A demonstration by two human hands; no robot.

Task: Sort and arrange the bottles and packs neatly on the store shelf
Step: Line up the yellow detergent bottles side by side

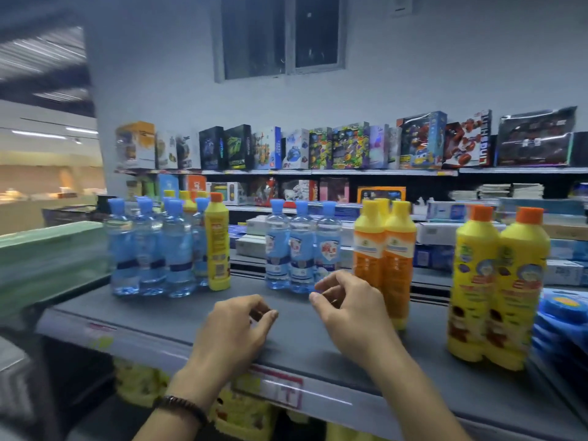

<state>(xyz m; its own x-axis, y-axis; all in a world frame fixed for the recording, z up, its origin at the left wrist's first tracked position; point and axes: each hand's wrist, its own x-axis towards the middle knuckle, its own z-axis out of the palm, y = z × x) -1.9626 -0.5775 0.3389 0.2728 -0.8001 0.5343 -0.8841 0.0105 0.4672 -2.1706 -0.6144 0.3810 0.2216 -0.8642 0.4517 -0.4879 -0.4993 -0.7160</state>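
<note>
On the grey shelf (165,316) stand several clear bottles with blue caps (149,249) at the left, with a slim yellow bottle (217,241) beside them. Three more clear blue-capped bottles (300,246) stand in the middle. Two orange-and-yellow bottles (385,249) are to their right, and two large yellow bottles with orange caps (496,291) stand at the far right. My left hand (235,332) hovers over the shelf front, fingers curled and empty. My right hand (346,307) is just in front of the middle clear bottles, fingers loosely bent, holding nothing.
Green packs (47,256) lie at the left end of the shelf and blue packs (563,319) at the right end. Yellow packs (241,415) fill the shelf below. Boxed toys (350,148) line the far shelves behind.
</note>
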